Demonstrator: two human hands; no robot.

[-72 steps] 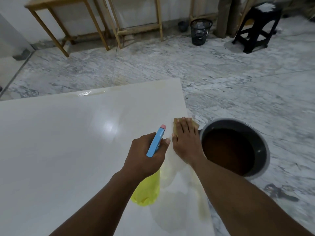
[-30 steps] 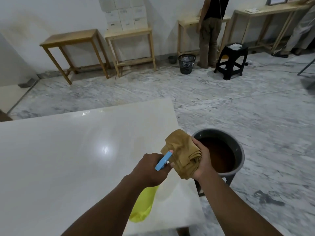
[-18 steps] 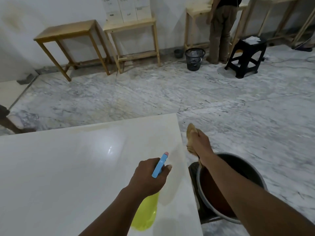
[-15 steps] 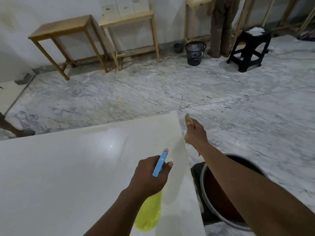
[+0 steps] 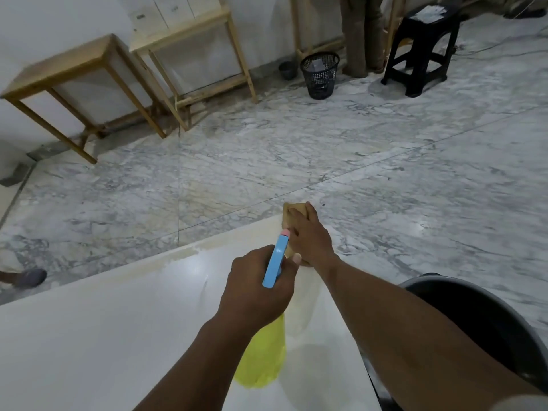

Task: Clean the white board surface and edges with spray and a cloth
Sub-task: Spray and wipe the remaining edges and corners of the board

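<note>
The white board (image 5: 103,330) fills the lower left, with a yellowish stain along its far edge. My left hand (image 5: 258,289) grips a spray bottle (image 5: 262,360) with a yellow body and a blue trigger head, held over the board near its right side. My right hand (image 5: 310,235) presses a tan cloth (image 5: 292,212) flat on the board's far right corner. Most of the cloth is hidden under my fingers.
A dark bucket (image 5: 486,321) stands by the board's right edge, under my right forearm. Across the marble floor are wooden tables (image 5: 74,72), a black mesh bin (image 5: 320,74), a black stool (image 5: 421,46) and a person's legs (image 5: 360,34). A shoe (image 5: 28,277) shows at left.
My right hand lifted the cloth off the board, carried it out past the right edge, then brought it onto the far right corner. The left hand kept the spray bottle.
</note>
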